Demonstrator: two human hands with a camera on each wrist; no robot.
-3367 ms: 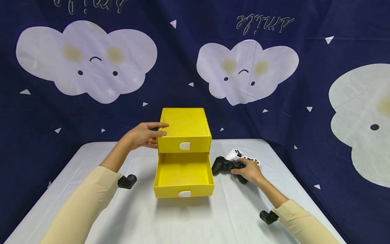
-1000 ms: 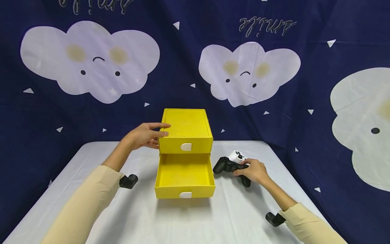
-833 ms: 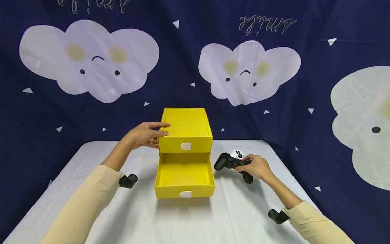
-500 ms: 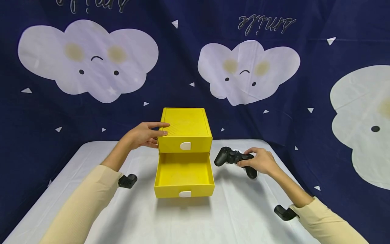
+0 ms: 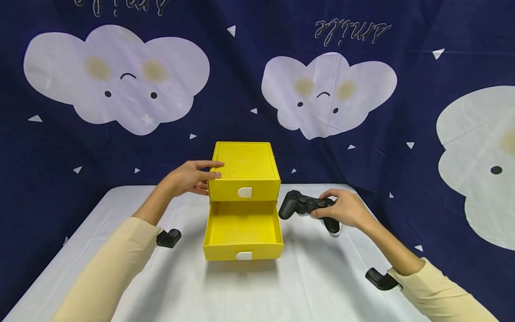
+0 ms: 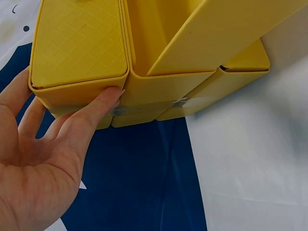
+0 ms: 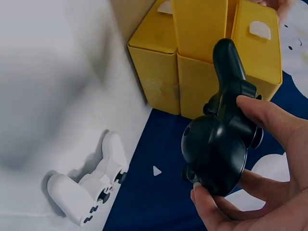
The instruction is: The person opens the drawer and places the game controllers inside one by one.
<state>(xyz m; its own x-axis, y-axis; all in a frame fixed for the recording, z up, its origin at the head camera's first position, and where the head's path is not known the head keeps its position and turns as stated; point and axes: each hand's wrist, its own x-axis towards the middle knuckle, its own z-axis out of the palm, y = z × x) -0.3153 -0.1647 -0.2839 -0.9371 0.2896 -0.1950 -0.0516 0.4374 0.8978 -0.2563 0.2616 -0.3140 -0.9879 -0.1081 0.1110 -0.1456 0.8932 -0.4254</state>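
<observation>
My right hand [image 5: 344,208] grips a black game controller [image 5: 299,203] by one side, held up just right of a yellow drawer unit [image 5: 245,161]. Thumb and fingers close around it in the right wrist view. A white game controller [image 7: 91,185] lies on the table below; the black one hides most of it from the head view. One drawer [image 5: 243,223], with a white tab on its front, stands pulled out with nothing inside. My left hand [image 5: 187,179] rests on the unit's upper left edge, fingers extended over its top and against its side.
The unit stands on a white-covered table [image 5: 177,286]. Behind it hangs a dark blue curtain [image 5: 233,89] with clouds. The upper drawer front [image 5: 225,192] is closed. Black wrist devices [image 5: 169,238] sit at both sleeves.
My right hand has taken hold of the black controller, lifted it off the table and moved it slightly up, over the white one. The left hand and the pulled-out drawer stay put.
</observation>
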